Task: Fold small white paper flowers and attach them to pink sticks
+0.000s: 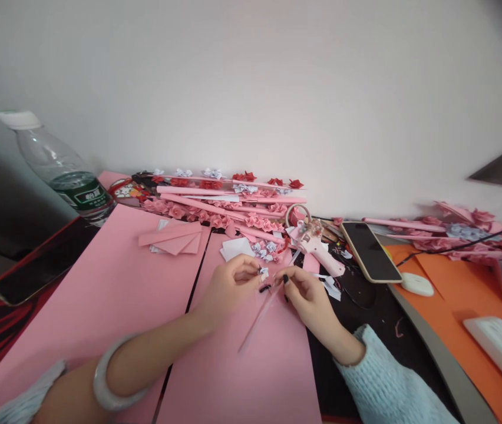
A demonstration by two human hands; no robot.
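My left hand (233, 285) pinches a small white paper flower (264, 272) between its fingertips, above a pink sheet (251, 377). Just to the right, my right hand (306, 297) is closed in a pinch, its fingertips near the flower; what they hold is too small to make out. A thin translucent glue stick (257, 324) slants beneath the right fingertips, towards a pink glue gun (321, 252) lying behind that hand. White paper flowers (265, 251) and a white paper square (235, 248) lie just beyond my hands.
Pink paper stems (202, 204) with red, white and pink flowers lie along the wall. Folded pink papers (174, 237) rest at left, near a water bottle (68, 168). To the right are a phone (370, 252), an earbud case (416, 284), orange paper (449, 294) and more flowers (463, 229).
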